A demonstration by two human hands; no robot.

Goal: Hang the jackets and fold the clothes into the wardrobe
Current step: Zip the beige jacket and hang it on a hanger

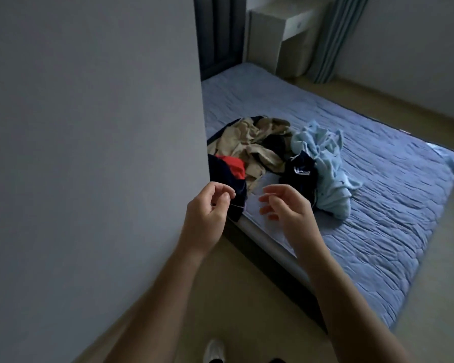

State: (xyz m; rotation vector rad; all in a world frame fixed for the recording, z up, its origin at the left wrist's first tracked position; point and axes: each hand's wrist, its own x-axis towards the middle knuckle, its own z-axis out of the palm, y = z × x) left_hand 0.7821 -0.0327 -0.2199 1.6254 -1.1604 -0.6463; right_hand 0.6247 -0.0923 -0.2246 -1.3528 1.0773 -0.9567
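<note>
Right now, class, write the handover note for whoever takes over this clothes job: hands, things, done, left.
Left hand: pinches what looks like a thin thread.
Right hand: fingers loosely curled; I cannot tell whether it holds anything.
Things: all heaped on the bed: beige garment, light blue fleecy garment, navy garment with white stripes, navy-and-red garment at the heap's left edge.
Done: nothing visibly hung or folded.
Left: hang the jackets and fold the rest. No open wardrobe shows.

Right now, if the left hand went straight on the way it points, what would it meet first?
Probably the navy-and-red garment, at the edge of the bed, just beyond the left hand; depth is unclear.
</note>
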